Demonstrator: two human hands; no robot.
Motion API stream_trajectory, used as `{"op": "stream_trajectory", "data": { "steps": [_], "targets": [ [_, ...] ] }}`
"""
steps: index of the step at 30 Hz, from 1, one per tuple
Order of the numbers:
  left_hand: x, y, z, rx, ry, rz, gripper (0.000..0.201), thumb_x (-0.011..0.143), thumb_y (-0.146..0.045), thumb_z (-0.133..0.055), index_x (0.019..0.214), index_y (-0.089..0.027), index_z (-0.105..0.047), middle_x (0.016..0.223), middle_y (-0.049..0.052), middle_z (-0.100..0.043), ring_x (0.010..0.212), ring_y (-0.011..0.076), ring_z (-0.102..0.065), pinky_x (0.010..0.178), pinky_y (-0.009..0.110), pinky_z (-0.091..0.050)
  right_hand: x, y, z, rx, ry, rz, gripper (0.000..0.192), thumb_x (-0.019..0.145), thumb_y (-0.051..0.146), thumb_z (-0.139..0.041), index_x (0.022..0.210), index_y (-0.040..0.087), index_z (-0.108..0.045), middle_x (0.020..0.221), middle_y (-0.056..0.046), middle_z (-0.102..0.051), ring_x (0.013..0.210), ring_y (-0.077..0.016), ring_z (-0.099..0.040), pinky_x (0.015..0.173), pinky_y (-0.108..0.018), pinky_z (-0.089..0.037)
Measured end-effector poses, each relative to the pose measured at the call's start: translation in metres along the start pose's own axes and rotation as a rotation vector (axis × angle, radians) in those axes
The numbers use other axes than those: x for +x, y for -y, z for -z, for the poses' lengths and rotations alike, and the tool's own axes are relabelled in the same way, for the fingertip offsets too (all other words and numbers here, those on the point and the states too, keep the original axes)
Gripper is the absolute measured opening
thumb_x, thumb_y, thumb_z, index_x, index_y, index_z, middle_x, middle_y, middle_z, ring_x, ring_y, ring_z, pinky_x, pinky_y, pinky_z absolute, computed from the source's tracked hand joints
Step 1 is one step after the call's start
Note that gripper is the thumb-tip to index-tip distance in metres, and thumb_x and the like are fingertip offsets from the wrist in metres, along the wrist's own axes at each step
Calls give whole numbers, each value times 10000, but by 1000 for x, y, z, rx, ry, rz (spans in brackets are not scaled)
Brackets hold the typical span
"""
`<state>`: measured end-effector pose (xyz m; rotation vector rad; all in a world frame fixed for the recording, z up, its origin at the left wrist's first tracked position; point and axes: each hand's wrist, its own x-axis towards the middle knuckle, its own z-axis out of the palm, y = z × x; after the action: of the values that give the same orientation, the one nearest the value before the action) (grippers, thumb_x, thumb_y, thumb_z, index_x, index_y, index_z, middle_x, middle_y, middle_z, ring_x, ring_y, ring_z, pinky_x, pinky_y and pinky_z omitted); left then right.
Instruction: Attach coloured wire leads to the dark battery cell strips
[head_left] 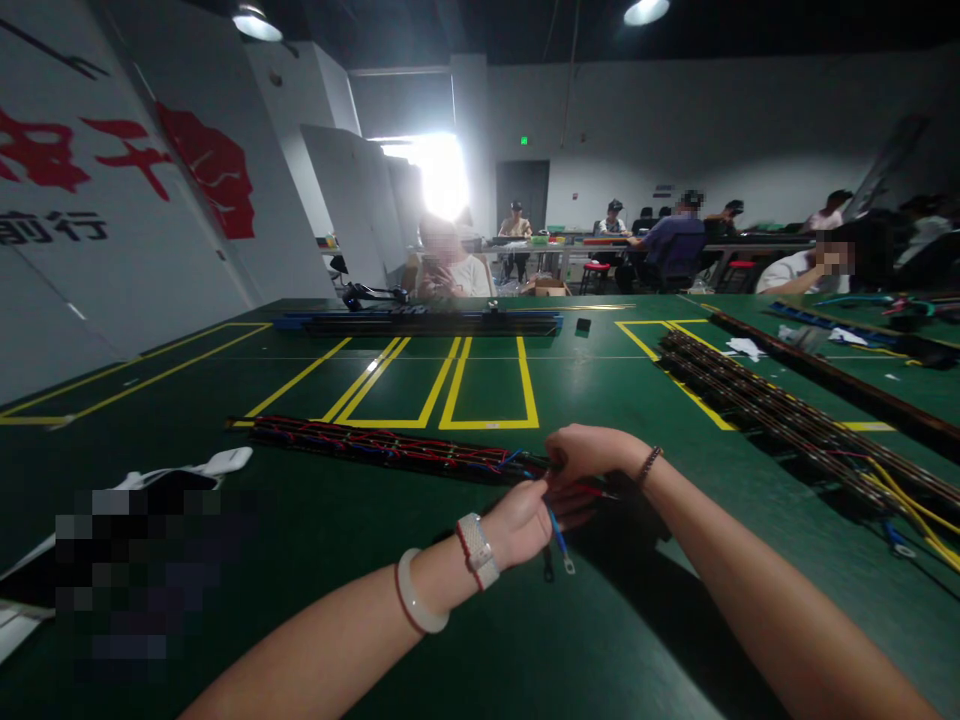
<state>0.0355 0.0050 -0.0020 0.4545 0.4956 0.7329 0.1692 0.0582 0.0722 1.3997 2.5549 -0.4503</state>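
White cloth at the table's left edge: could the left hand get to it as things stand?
Probably yes. The white cloth lies in the open on the green table, with nothing between it and the left hand, which is now busy at the wired strip.

We're seeing both hands meeting at the near end of a long wired strip (390,448) on the green table (315,520): left hand (525,520) pinching a blue wire (558,538), right hand (589,452) gripping strip's end

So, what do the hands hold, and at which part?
Both the left hand and the right hand pinch the red and blue wires at the near end of the long strip.
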Motion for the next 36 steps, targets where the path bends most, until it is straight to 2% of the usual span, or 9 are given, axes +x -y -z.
{"op": "stream_trajectory", "data": {
  "steps": [4, 8, 11, 14, 19, 23, 26, 31, 36],
  "targets": [
    [1, 1, 2, 14, -35, -3, 271, 929, -254, -371, 942, -116, -603, 879, 128, -689, 875, 225, -664, 870, 414, -465, -4, 3, 5, 18, 62, -24, 448, 653, 498, -657, 945, 158, -663, 799, -51, -656, 602, -130, -522, 489, -224, -321],
    [-1, -1, 1, -8, -28, -6, 210, 913, -193, -390, 889, -112, -583, 815, 100, -671, 837, 203, -660, 901, 423, -444, -6, -5, 8, 89, 70, 51, 499, 733, 563, -574, 1016, 161, -661, 877, -69, -677, 672, -147, -566, 532, -226, -363],
    [-3, -1, 0, -26, -106, 18, 221, 928, -214, -371, 791, -133, -524, 676, 41, -610, 672, 153, -630, 843, 394, -469, -4, -15, 8, 148, 65, 167, 370, 835, 436, -489, 1016, 172, -675, 878, -52, -691, 685, -132, -580, 564, -213, -380],
    [-5, -3, 1, 25, -148, 62, 282, 945, -329, -345, 750, -161, -459, 576, -20, -509, 502, 95, -517, 732, 325, -488, 1, -23, 5, 161, 39, 187, 286, 809, 268, -514, 1021, 181, -685, 875, -34, -702, 691, -128, -597, 584, -204, -395],
    [-9, -11, 5, 109, -36, 168, 363, 954, -375, -240, 697, -183, -410, 472, -74, -335, 392, 80, -355, 630, 283, -472, 6, -23, -2, 40, -91, 56, 234, 777, 240, -569, 963, 230, -711, 865, -22, -714, 721, -146, -628, 583, -210, -396],
    [-10, -17, 10, 128, 57, 200, 349, 949, -373, -259, 705, -185, -422, 450, -86, -296, 364, 77, -287, 603, 273, -460, 10, -23, -6, -122, -233, -55, 201, 787, 313, -600, 935, 248, -720, 861, -45, -713, 757, -180, -642, 602, -238, -399],
    [-9, -20, 13, 124, 97, 209, 348, 952, -358, -265, 695, -184, -422, 435, -93, -270, 349, 72, -248, 568, 256, -442, 17, -25, -9, -195, -287, -91, 191, 815, 334, -585, 890, 232, -728, 844, -64, -713, 779, -196, -643, 646, -255, -408],
    [-9, -23, 11, 66, 89, 189, 361, 960, -347, -261, 665, -186, -393, 437, -95, -262, 341, 63, -239, 541, 232, -418, 26, -29, -20, -249, -382, -17, 206, 872, 295, -528, 874, 201, -712, 856, -62, -709, 817, -186, -631, 778, -274, -406],
    [-5, -20, 12, 50, 33, 113, 343, 955, -346, -287, 682, -179, -409, 488, -66, -375, 410, 75, -380, 640, 269, -462, 16, -22, -38, -395, -511, 76, 233, 908, 259, -470, 852, 189, -685, 823, -50, -681, 820, -180, -601, 986, -358, -326]
  ]
}}
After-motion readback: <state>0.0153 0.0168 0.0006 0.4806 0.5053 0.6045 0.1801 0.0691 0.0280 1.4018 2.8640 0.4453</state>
